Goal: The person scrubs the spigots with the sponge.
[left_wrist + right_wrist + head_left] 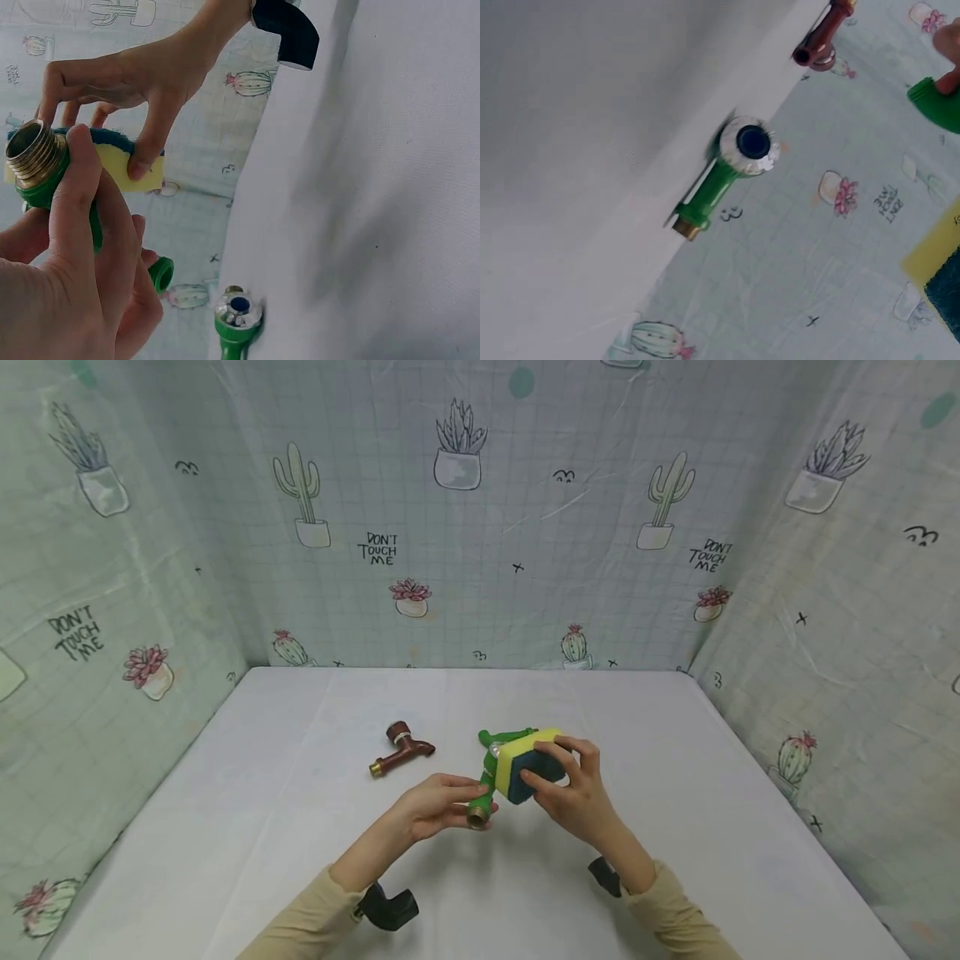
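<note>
My left hand (438, 806) grips a green tap (489, 781) by its body, with the brass threaded end (478, 816) pointing toward me. In the left wrist view my fingers (75, 225) curl round that tap (45, 191) just below its brass thread (31, 154). My right hand (573, 793) pinches a yellow and blue sponge (534, 762) and holds it against the tap's upper part. The sponge (146, 174) and right hand (135, 75) show above the tap there. Both hands are just above the white table (300, 860).
A second green tap (731, 165) with a chrome cap lies on the table just behind the sponge (506, 737). A brown tap (401, 750) lies to the left of it. Cactus-print cloth walls (480, 527) close in the table on three sides.
</note>
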The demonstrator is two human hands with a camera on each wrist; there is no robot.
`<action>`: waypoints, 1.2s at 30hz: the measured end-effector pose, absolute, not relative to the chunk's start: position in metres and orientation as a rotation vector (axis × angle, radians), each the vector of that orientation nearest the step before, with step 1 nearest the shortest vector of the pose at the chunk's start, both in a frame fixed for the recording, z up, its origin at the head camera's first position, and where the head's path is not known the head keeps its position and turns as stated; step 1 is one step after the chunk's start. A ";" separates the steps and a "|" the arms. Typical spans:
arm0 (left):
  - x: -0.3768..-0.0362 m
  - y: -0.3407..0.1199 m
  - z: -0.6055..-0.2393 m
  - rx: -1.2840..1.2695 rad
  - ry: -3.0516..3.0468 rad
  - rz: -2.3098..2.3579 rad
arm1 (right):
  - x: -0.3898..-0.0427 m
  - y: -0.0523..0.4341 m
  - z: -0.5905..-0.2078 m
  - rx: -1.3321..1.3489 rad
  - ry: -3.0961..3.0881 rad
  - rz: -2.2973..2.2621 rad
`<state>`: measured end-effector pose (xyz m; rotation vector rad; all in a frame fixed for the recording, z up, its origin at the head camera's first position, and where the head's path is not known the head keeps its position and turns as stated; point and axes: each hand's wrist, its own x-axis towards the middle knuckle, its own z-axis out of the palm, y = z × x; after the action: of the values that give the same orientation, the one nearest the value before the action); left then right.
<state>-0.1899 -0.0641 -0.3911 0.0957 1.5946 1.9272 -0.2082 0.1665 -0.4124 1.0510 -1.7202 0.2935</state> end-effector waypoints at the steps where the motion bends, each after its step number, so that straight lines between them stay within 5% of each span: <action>1: -0.190 -0.065 -0.391 0.088 1.593 1.926 | -0.209 0.168 -0.413 1.052 -1.729 0.305; 22: -0.199 -0.064 -0.398 0.341 2.023 1.894 | -0.185 0.164 -0.397 1.194 -2.208 1.120; 36: -0.191 -0.065 -0.388 0.547 2.729 1.903 | -0.173 0.172 -0.385 1.194 -2.346 0.689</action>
<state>-0.1906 -0.0646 -0.3880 0.5470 2.7287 1.9029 -0.1734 0.1716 -0.3849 1.1944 -2.3461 0.6894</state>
